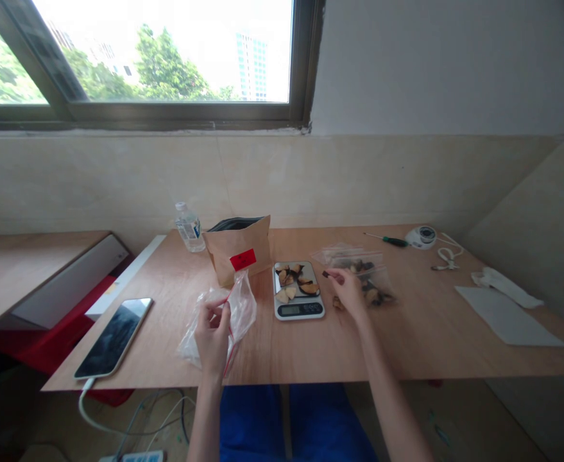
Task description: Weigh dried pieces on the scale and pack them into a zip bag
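My left hand (pixel 212 328) is closed on the red-edged mouth of a clear plastic zip bag (pixel 244 301), which lies crumpled on the table. Between the fingertips of my right hand (pixel 348 292) is a small dark dried piece (pixel 325 274), just right of a white digital scale (pixel 299 312). Several pale, dark-skinned dried slices (pixel 308 288) rest on the scale's shiny plate. Partly behind my right hand lie zip bags of similar dried pieces (pixel 373 295). One loose brown piece (pixel 337 302) sits on the table beside that hand.
A brown paper pouch (pixel 233 256) with a red label stands open behind the clear bag, near a water bottle (pixel 190 228). At left lies a plugged-in phone (pixel 114 339). Rightward are a green-handled screwdriver (pixel 393 241), a white camera (pixel 422 237) and a white sheet (pixel 510 317).
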Demonstrator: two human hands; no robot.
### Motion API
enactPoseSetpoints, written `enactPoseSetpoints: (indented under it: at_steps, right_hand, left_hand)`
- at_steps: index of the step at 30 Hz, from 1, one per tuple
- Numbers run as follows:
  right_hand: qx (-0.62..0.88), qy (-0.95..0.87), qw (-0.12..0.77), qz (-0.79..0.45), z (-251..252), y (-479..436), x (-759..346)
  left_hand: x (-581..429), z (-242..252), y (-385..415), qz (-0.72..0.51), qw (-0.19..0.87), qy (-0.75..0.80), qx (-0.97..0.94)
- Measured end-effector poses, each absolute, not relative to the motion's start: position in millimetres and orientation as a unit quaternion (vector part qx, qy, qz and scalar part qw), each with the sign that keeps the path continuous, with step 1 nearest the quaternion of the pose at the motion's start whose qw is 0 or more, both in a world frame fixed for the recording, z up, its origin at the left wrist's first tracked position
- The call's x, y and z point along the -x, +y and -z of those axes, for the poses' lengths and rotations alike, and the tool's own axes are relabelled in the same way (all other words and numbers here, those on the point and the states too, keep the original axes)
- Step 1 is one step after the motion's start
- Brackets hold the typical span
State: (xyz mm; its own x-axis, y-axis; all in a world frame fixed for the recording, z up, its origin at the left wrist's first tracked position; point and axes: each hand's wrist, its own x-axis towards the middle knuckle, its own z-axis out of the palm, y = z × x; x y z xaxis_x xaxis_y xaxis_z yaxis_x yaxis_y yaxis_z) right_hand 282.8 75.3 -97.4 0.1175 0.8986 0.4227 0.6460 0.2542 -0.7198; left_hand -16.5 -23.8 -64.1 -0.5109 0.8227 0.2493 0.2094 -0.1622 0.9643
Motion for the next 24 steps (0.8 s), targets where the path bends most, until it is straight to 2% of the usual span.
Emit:
enactPoseSetpoints:
  at_steps: [18,24]
  right_hand:
    - [0.577,-0.657,0.465,-0.142,111.6,58.7,-285.6]
    - [0.575,-0.68,0.433,-0.137,117.8,57.9,-288.3]
  left_hand:
    - [16.5,65.0,-22.4,-0.627,0.237,0.6,-0.436]
    - [17.8,64.5,-23.6,-0.626,0.234,0.602,-0.438]
